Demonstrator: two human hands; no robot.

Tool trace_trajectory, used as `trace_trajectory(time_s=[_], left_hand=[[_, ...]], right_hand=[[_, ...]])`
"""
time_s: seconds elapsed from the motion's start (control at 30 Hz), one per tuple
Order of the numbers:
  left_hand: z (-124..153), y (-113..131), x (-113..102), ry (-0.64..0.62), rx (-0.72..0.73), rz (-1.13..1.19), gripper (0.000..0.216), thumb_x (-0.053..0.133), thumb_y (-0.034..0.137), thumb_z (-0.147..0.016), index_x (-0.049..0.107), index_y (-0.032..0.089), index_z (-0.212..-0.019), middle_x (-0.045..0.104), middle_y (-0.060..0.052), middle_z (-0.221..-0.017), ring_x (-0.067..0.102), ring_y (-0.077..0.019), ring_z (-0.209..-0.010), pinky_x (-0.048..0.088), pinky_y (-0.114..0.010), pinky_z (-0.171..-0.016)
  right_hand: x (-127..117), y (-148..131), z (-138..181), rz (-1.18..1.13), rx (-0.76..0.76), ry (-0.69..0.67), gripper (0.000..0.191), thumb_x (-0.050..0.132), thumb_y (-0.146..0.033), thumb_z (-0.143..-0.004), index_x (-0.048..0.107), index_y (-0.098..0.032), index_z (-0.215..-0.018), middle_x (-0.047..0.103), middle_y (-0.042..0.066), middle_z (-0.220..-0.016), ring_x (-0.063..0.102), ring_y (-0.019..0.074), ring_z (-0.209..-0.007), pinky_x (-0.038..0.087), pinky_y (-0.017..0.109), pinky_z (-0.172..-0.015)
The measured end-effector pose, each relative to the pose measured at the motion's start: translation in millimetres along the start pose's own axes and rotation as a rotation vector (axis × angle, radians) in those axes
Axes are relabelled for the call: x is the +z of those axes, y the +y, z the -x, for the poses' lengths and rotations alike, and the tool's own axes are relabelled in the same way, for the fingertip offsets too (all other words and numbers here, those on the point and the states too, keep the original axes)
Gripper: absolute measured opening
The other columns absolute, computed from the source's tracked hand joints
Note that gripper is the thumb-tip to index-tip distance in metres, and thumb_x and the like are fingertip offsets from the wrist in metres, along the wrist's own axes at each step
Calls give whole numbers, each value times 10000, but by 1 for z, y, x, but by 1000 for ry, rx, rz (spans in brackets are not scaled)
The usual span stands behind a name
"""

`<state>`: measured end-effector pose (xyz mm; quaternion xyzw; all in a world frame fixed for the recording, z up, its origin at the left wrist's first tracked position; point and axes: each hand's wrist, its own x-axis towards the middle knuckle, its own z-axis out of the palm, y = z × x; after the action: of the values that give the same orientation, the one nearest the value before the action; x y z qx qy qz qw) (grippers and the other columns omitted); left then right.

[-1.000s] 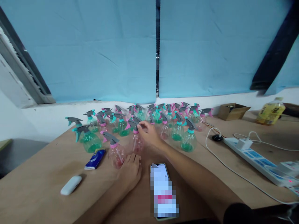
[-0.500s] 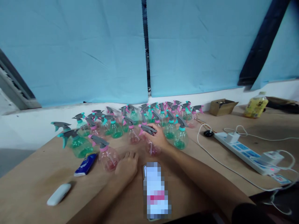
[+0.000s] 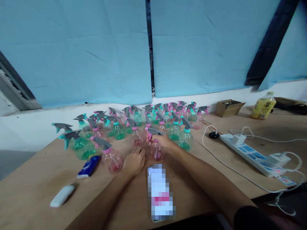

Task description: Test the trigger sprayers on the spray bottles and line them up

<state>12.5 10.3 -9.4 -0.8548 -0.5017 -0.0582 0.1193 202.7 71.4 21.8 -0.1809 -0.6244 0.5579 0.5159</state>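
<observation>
In the head view my right hand (image 3: 161, 140) is closed around the neck and trigger of a pink spray bottle (image 3: 157, 153) with a grey head, which stands upright. My left hand (image 3: 134, 161) lies on the table with its fingers stretched forward and holds nothing. Just left of it is another pink spray bottle (image 3: 112, 161). Beyond both hands stand several more spray bottles, among them a green one (image 3: 118, 131) and a clear one with green liquid (image 3: 185, 140). A phone (image 3: 160, 191) with a blurred screen lies between my forearms.
On the left lie a blue packet (image 3: 88, 166) and a white rounded case (image 3: 62, 196). To the right, a white power strip (image 3: 249, 156) has chargers and loose cables. Farther back are a small cardboard box (image 3: 229, 108) and a yellow-labelled bottle (image 3: 263, 107). Blue sheeting (image 3: 96, 48) covers the wall behind.
My right hand has shifted its hold on the pink spray bottle, whose head is turned slightly differently. My left hand has slid a little to the right and forward.
</observation>
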Motion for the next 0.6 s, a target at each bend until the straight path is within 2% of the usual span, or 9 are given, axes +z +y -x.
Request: trace_trajectory(time_s=[0.17, 0.27, 0.47, 0.6], left_hand=[[1, 3, -1, -8, -39, 16, 287, 330, 286, -982, 599, 190, -1011, 643, -108, -1099, 635, -256, -929, 484, -354, -716], [1, 3, -1, -58, -91, 57, 298, 328, 341, -986, 591, 205, -1018, 686, -90, -1037, 664, -245, -858, 468, -340, -686], [2, -1, 0, -82, -114, 122, 293, 363, 375, -973, 599, 221, -891, 727, -64, -964, 685, -238, -849, 430, -311, -658], [2, -1, -1, -77, -114, 146, 304, 361, 379, -975, 602, 222, -876, 734, -59, -930, 686, -232, -844, 416, -300, -649]], right_hand=[[1, -3, 2, 39, 36, 32, 149, 529, -172, -638, 664, -180, -699, 649, 0, -660, 587, 135, -589, 458, 252, -580], [-1, -3, 2, 103, 62, 20, 119, 535, -182, -637, 654, -184, -640, 632, -8, -604, 580, 132, -594, 436, 238, -581], [-1, -4, 2, 21, 58, 5, 191, 528, -193, -628, 684, -182, -736, 657, 7, -686, 597, 145, -627, 458, 262, -610], [-2, -4, 2, 89, 80, 19, 145, 536, -193, -616, 672, -178, -665, 642, 0, -635, 583, 137, -611, 448, 256, -618]])
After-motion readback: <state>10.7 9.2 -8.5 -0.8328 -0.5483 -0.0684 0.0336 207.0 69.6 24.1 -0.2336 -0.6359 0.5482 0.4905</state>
